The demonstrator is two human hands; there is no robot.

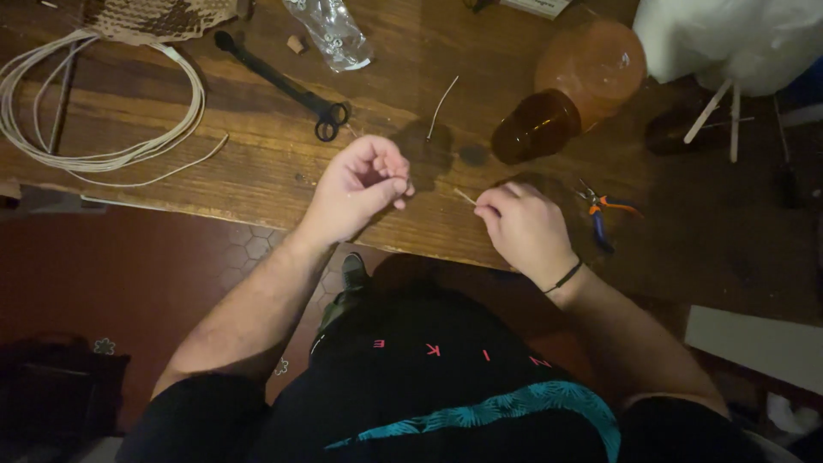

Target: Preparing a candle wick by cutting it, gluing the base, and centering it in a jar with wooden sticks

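Hands (441, 201) pinched nearly closed, right fingertips gripping a thin pale reed (465, 197).

Bare wooden table (257, 171) between scissors (291, 86) and amber jar (566, 90).

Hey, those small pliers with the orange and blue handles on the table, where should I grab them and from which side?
Grip the small pliers by the two handles, coming in with the right hand, which rests just beside them. The handles splay apart toward the table edge on the right, one orange and one blue, while the thin metal nose points up and away. Closing around both handles looks easiest.
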